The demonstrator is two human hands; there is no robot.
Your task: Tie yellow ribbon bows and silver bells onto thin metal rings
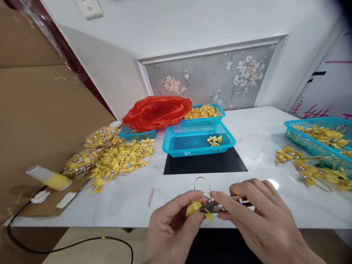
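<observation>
Small yellow bow [195, 207] with a thin gold loop [202, 183] sticking up at 12 o'clock, held low over the near edge of the white table [255, 146]. Pinched between thumb and fingers of the left hand [172, 229], so closed on the bow. Right hand [258, 216] coming in from 3 o'clock, closed around small metal snips [217, 208], tips right against the bow's knot. Probably super light and floppy, easy to crush, and the loop looks like thin wire that'd bend for good if squeezed. Best held at the knot in the middle, not by the tails or the loop.

Further out at 12 o'clock, a blue basket [198, 141] with one finished bow inside, partly over a black mat [205, 164]. Behind it a red plastic bag [156, 112] and another basket of yellow stuff [205, 110]. At 10 o'clock a big loose pile of bows [112, 156]. At 2 o'clock a third basket [319, 135], more bows spilled beside it. Cardboard [38, 121] at 9 o'clock.
</observation>
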